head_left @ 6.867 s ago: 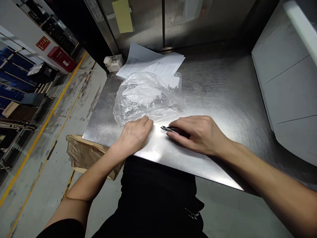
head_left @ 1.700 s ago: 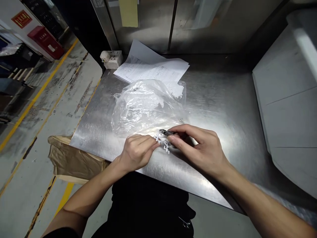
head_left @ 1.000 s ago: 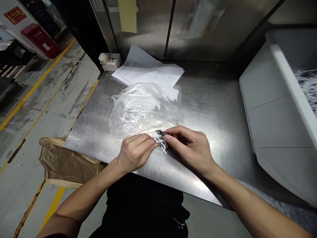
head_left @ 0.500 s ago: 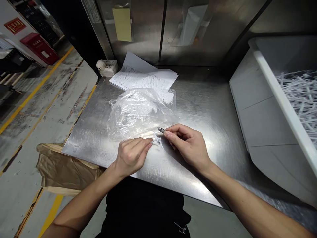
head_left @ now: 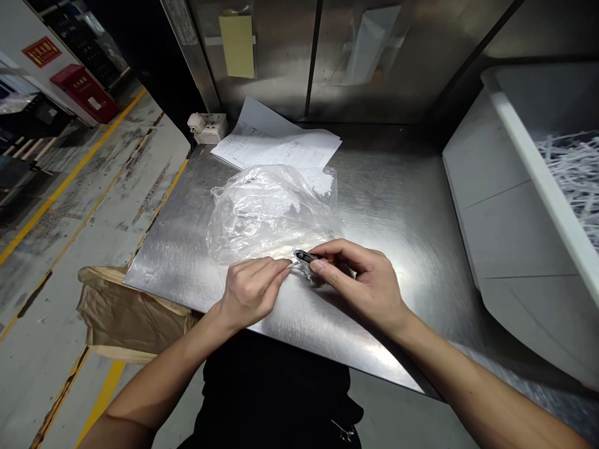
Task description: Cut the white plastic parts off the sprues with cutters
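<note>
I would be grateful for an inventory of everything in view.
Table: one, silver, centre.
Clipper: one, black and silver, front centre.
Small piece: one, white, by clipper.
Plastic bag: one, clear, on table.
Papers: several, white, behind bag.
Socket block: one, white, back left.
Bin: one, grey, right.
Strips: many, white, in bin.
Paper bag: one, brown, lower left.
Note: one, yellow, upper back.
Box: one, red, far left.
Sign: one, red, above box.
Left hand: one, bare, on piece.
Right hand: one, bare, on clipper.

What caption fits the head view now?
Head view: left hand pinches a small, thin white piece; right hand holds a small silver-and-black metal clipper at it, over a brushed-steel tabletop.
</note>
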`<move>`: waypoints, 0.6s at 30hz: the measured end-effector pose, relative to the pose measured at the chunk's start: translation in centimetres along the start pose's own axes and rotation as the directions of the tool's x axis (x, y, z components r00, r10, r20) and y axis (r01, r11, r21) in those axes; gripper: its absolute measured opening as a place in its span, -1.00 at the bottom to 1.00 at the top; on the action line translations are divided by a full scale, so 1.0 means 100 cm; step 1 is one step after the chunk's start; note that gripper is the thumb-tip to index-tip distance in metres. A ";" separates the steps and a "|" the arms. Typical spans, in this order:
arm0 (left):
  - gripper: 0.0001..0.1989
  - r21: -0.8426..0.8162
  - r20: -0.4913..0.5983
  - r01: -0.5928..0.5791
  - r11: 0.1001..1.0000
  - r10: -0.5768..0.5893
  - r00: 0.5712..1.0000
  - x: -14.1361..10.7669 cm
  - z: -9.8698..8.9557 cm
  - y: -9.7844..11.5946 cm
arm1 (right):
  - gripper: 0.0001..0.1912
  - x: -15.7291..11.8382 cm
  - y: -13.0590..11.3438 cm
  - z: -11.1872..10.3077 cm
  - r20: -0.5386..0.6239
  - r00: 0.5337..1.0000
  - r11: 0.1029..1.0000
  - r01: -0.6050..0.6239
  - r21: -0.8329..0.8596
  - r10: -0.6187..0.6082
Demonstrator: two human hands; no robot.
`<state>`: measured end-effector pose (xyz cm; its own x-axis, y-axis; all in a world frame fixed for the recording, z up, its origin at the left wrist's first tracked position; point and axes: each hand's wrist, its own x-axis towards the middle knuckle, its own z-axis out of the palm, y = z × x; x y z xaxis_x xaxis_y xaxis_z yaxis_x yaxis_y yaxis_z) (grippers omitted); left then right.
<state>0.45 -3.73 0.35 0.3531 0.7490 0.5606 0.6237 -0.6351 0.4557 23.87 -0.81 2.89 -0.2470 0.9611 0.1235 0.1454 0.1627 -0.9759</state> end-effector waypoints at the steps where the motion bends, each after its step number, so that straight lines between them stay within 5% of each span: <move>1: -0.87 0.004 0.000 -0.006 1.000 0.006 1.000 0.000 0.000 0.000 | -0.87 0.000 0.000 0.000 0.002 1.000 1.000 0.003 -0.008 -0.003; 18: -0.84 0.071 0.007 -0.010 0.997 0.010 1.000 0.002 0.001 0.003 | -0.75 0.002 0.005 0.005 -0.035 0.987 0.983 -0.150 0.102 0.154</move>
<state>0.79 -3.76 0.55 0.3642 0.7443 0.5598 0.6679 -0.6276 0.3999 23.40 -0.67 2.33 -0.1879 0.9819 -0.0221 0.0820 -0.0068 -0.9966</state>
